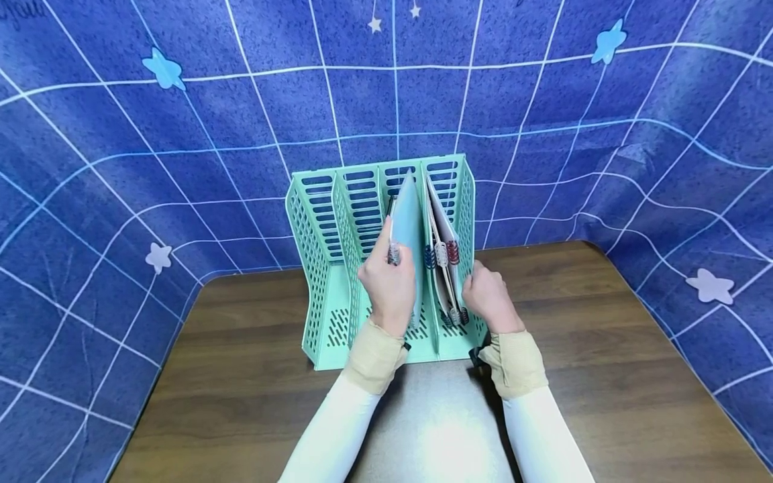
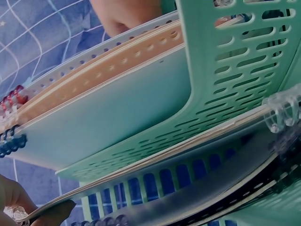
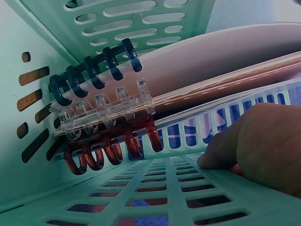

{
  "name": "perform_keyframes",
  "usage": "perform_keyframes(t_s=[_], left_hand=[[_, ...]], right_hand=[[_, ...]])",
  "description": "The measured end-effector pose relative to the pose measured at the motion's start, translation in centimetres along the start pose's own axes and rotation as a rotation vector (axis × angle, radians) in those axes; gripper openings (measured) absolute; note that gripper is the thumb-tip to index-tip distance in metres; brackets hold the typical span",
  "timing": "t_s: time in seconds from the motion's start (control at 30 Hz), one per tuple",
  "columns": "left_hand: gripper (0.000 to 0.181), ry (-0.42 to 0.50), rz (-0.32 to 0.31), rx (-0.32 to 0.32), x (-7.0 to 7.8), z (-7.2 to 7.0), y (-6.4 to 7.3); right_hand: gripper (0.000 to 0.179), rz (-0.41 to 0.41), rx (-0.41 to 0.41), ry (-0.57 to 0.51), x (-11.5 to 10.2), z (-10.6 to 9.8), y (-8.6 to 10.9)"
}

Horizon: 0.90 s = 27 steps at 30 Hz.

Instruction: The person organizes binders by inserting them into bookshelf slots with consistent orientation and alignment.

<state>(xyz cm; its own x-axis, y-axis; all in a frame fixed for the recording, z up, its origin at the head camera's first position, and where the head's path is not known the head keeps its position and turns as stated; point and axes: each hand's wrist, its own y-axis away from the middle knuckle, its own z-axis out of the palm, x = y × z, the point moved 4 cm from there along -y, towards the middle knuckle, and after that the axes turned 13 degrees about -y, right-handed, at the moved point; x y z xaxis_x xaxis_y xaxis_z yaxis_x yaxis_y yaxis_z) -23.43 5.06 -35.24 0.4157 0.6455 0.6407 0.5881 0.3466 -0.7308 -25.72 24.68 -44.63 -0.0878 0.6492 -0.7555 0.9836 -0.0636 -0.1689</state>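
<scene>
A mint-green file organizer with several slots stands on the table. My left hand pinches a loose-leaf notebook with a pale blue cover and clear rings, upright in the third slot from the left. Beside it in that slot, the left wrist view shows a dark-ringed notebook. My right hand grips the organizer's right side wall, thumb on the inner face in the right wrist view. Three notebooks lean together in the rightmost slot, with blue rings, clear rings and red rings.
The organizer's two left slots hold nothing visible. Brown wood-grain tabletop spreads to both sides, and a grey glossy patch lies in front. Behind hangs a blue cloth with white grid lines and stars.
</scene>
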Motion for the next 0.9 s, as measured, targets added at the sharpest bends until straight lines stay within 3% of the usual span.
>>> perform_keyframes(t_s=[0.47,0.9], left_hand=[[0.046,0.019,0.025,-0.002,0.14,0.72,0.75],[0.045,0.006,0.015,-0.065,0.12,1.02,0.85]], right_hand=[[0.018,0.011,0.001,0.005,-0.09,-0.01,0.06],[0.021,0.017,-0.013,0.005,-0.07,-0.04,-0.04]])
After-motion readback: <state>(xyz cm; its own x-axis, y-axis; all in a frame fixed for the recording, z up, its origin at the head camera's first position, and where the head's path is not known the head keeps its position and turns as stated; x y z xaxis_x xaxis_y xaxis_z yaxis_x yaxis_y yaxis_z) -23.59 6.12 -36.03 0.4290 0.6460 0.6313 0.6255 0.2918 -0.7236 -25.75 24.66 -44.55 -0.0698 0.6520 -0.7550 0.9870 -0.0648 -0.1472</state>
